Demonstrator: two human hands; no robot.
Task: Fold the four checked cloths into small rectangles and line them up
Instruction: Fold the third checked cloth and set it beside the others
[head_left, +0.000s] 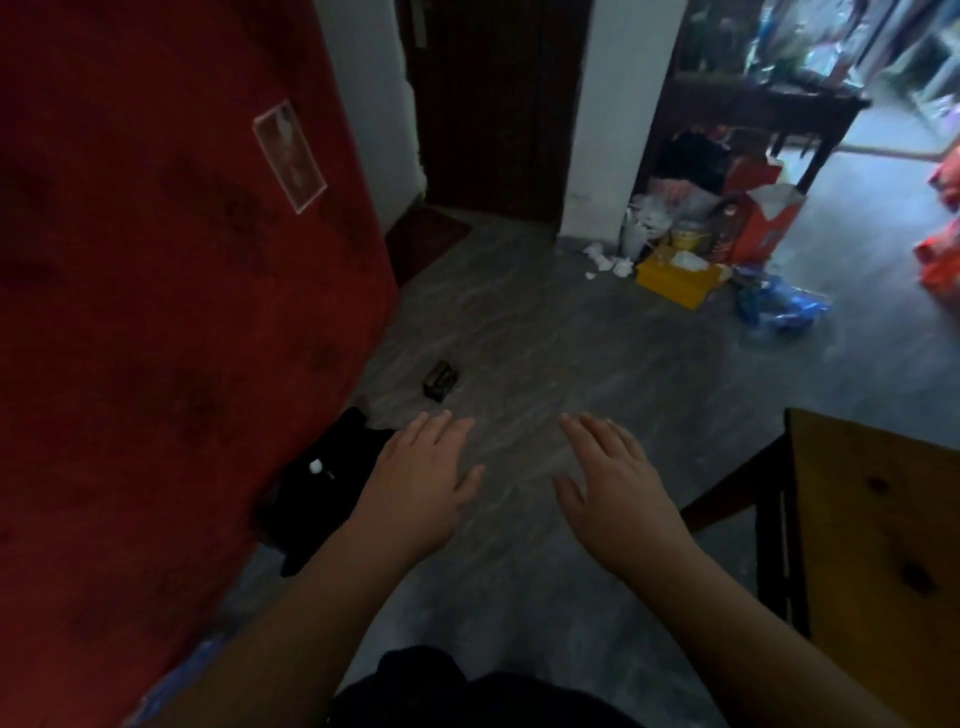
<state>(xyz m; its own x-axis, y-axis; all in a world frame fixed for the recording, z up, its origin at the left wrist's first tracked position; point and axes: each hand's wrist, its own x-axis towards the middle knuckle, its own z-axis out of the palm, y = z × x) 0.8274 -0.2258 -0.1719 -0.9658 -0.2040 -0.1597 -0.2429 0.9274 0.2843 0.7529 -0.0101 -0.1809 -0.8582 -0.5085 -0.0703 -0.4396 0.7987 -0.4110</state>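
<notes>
**Empty hands over bare floor, no checked cloths in sight**

Both hands hover palm-down over the grey streaked stone floor (545, 332), side by side but apart: the left hand (415, 483) and the right hand (613, 478) each have their fingers (597, 441) spread flat and wide, holding nothing. None of the four checked cloths shows anywhere in view, so their place cannot be told.

As cloths, they should be light, limp and not fragile; corners or hems would likely be the best places to pinch.

Open floor lies ahead of the hands. The red fabric-covered surface (156, 312) crowds the left, with a black soft item (322, 488) at its foot, and a brown wooden chair (878, 545) hems the right. A small dark box (441, 380) lies on the floor ahead.
</notes>
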